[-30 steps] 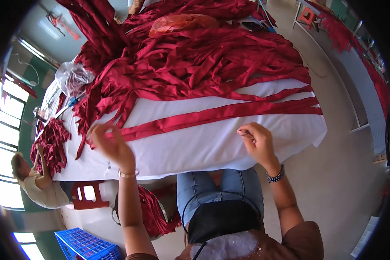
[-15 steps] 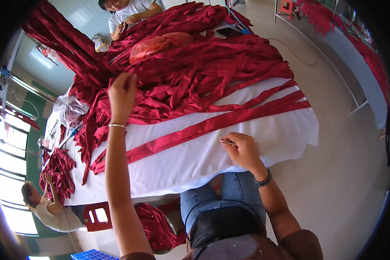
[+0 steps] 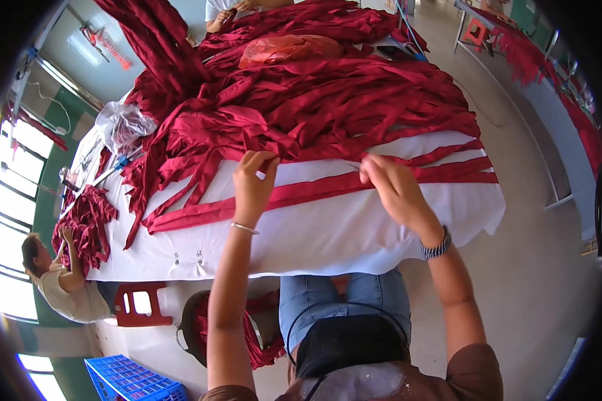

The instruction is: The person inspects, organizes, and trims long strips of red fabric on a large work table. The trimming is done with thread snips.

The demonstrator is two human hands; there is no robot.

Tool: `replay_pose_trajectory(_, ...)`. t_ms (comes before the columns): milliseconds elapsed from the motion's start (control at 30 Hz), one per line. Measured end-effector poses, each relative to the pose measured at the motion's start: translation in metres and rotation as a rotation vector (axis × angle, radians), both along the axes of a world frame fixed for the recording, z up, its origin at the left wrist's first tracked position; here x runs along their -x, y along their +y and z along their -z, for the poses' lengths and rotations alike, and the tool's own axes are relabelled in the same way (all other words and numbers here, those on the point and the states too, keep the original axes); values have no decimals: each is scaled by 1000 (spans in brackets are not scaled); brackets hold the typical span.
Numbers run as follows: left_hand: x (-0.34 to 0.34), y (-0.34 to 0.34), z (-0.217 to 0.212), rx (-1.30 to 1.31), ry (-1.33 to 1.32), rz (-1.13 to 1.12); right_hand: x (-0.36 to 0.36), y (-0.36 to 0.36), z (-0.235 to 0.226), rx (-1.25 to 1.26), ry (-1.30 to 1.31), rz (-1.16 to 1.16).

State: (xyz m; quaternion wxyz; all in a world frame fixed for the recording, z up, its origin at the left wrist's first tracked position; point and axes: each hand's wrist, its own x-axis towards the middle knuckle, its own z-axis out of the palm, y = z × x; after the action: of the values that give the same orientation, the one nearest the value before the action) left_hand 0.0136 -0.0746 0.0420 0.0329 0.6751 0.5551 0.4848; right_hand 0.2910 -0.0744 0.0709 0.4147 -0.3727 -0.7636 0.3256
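Observation:
A large heap of dark red fabric strips (image 3: 314,100) covers the far part of the white-clothed table (image 3: 328,227). At the near edge of the heap, my left hand (image 3: 253,187) pinches a red fabric strip (image 3: 269,160) between thumb and fingers. To its right, my right hand (image 3: 396,190) is closed, fingertips pointing left, with a thin, small metal tool (image 3: 357,167) partly showing; its kind is mostly hidden. Below both hands, a long flat red band (image 3: 301,192) lies across the white cloth.
An orange-red plastic bag (image 3: 291,50) rests on the heap, a clear bag (image 3: 124,127) at its left. Co-workers (image 3: 67,281) handle red fabric at the left and far side. A red stool (image 3: 140,304), a fabric-filled basket (image 3: 197,327) and a blue crate (image 3: 134,377) stand on the floor.
My left hand has come down and right from over the heap to its near edge. The right hand has moved forward, further over the table. The view has shifted too.

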Motion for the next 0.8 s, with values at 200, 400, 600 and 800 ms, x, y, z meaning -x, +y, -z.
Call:
replay_pose_trajectory(200,-11,2,17,-127,10,-81,83,99,-35,-308,-487,89)
replay_pose_trajectory(400,-3,1,24,-74,123,-98,130,137,-50,-296,-916,-29)
replay_pose_trajectory(600,-6,3,22,-140,107,-62,146,139,-34,-402,-859,-57)
replay_pose_trajectory(800,-5,3,20,-166,106,-44,144,130,-45,-274,-635,-53)
